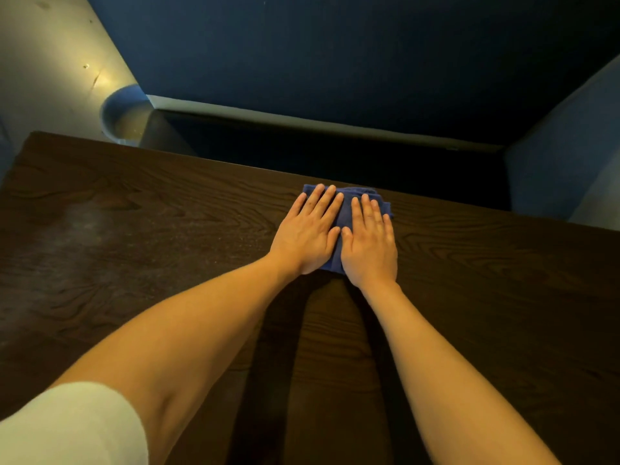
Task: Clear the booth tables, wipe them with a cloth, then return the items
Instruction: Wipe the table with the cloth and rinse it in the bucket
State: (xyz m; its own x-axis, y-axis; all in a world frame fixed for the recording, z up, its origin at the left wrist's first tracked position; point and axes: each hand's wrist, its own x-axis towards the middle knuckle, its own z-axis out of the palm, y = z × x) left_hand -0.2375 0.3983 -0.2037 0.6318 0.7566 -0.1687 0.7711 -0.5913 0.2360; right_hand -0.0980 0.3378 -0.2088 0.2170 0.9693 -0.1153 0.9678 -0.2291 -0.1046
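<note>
A folded blue cloth [343, 216] lies on the dark wood-grain booth table [151, 250], close to its far edge. My left hand [307, 231] presses flat on the cloth's left half, fingers straight and spread. My right hand [369, 243] presses flat on its right half, fingers straight. The two hands lie side by side, thumbs nearly touching, and cover most of the cloth. Both forearms stretch out over the table.
Beyond the table's far edge is a dark blue booth seat back [335, 62] with a pale trim strip [302, 120]. A blue upholstered seat side [563, 162] stands at the right. A grey wall [43, 62] is at the left. A faint smear [84, 223] marks the table's left.
</note>
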